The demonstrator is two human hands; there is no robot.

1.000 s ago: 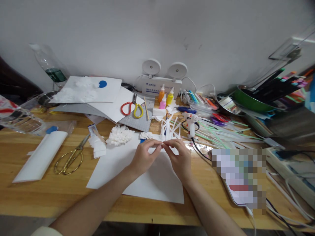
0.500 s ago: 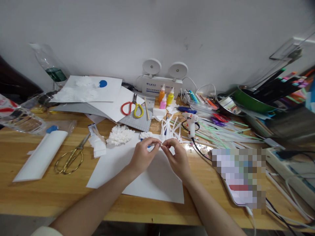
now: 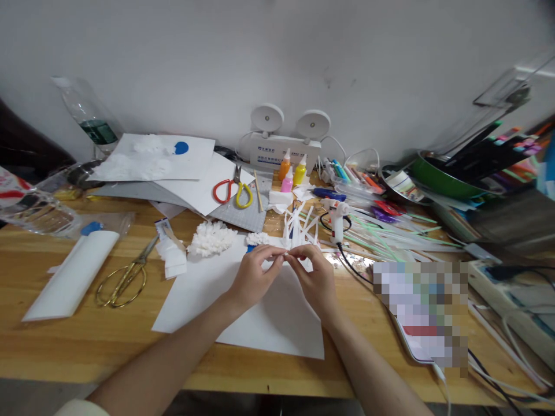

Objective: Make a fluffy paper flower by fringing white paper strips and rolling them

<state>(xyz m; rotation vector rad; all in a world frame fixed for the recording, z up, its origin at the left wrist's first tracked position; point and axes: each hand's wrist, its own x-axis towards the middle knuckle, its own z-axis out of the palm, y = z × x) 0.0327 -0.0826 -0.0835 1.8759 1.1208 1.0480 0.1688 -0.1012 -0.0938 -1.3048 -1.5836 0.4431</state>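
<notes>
Above a white sheet of paper (image 3: pixel 264 318), my left hand (image 3: pixel 255 274) and my right hand (image 3: pixel 314 274) meet fingertip to fingertip. Both are closed in a pinch on a small white piece (image 3: pixel 285 254), mostly hidden by the fingers and perhaps paper. Just beyond them lies a bunch of narrow white paper strips (image 3: pixel 299 222). Left of the strips is a small ruffled white cluster (image 3: pixel 258 238) with blue under it, partly behind my left hand. A larger ruffled white cluster (image 3: pixel 212 238) rests at the sheet's far left edge.
Gold-handled scissors (image 3: pixel 124 280) and a rolled white sheet (image 3: pixel 71 277) lie at left. Red-and-yellow-handled pliers (image 3: pixel 234 188) rest on a grey mat. A hot glue gun (image 3: pixel 336 219) stands right of the strips, its cord running toward a phone (image 3: pixel 416 341). Paint bottles (image 3: pixel 287 180) stand behind.
My hands stay joined over the sheet. The fingertips have shifted very slightly, with the right fingers drawn a bit closer over the white piece.
</notes>
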